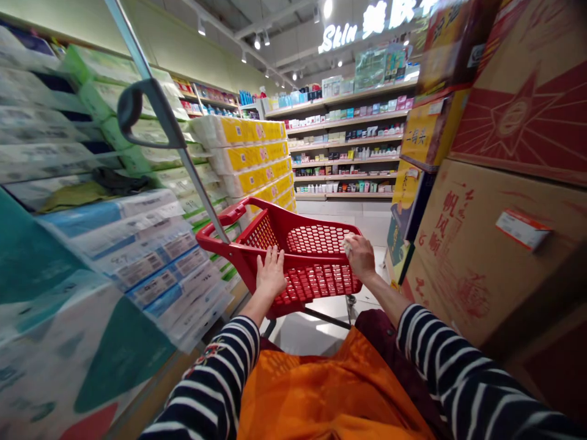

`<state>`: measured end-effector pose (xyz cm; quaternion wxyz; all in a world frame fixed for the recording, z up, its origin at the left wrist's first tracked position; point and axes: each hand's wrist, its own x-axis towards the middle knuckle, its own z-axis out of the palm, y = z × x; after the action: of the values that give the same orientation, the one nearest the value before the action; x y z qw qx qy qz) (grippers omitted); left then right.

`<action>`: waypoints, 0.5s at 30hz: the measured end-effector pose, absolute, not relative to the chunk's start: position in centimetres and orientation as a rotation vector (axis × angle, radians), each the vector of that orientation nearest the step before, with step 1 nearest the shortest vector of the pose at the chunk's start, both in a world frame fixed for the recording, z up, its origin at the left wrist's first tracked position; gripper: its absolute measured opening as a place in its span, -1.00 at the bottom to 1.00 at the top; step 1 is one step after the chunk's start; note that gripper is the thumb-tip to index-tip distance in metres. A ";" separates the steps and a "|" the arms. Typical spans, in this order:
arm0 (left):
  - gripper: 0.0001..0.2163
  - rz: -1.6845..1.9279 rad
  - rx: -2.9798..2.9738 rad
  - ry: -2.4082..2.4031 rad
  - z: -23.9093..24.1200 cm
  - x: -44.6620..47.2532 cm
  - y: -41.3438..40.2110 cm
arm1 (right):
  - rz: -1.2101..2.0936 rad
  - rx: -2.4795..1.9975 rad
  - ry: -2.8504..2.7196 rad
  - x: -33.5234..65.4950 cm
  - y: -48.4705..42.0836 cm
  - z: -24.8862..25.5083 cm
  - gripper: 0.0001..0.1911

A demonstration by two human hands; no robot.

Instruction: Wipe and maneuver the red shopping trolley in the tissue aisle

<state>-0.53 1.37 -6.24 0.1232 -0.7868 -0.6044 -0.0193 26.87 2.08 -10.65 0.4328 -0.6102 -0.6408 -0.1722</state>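
Note:
A red shopping cart basket with perforated sides stands in front of me, its red handle to the left. My left hand lies against the near side, fingers stretched up to the rim and slightly apart. At the right end, my right hand is closed around a crumpled whitish cloth and presses it to the rim. Whether the cloth is fabric or paper is hard to make out. A metal pole with a grey loop grip rises from the handle end. The visible basket interior holds nothing.
Stacked tissue packs line the left side, with yellow-and-white packs behind the cart. Cardboard boxes are piled close on my right. Shelves of small bottles and boxes stand at the back, beyond a pale floor.

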 end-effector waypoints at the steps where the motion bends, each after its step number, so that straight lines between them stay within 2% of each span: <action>1: -0.29 -0.059 -2.292 -1.767 -6.3 -0.5 1.4 | -0.441 -1.561 -1.614 27.6 2.0 -10.9 -0.63; 4: -0.29 -0.059 -2.282 -1.788 -6.4 -0.2 1.6 | -0.411 -1.550 -1.659 27.1 1.5 -12.3 -0.57; 10: -0.26 0.000 -2.267 -1.794 -6.2 -0.3 1.9 | -0.393 -1.383 -1.737 19.6 0.8 -13.6 -0.42; 15: -0.31 0.001 -2.263 -1.766 -6.2 -0.7 2.0 | -0.429 -1.437 -1.884 20.9 -0.1 -12.8 -0.56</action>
<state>-0.70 1.97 -6.19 0.1353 -0.7811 -0.6096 0.0004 20.91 -0.06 -12.79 0.3585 -0.5571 -0.7304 -0.1663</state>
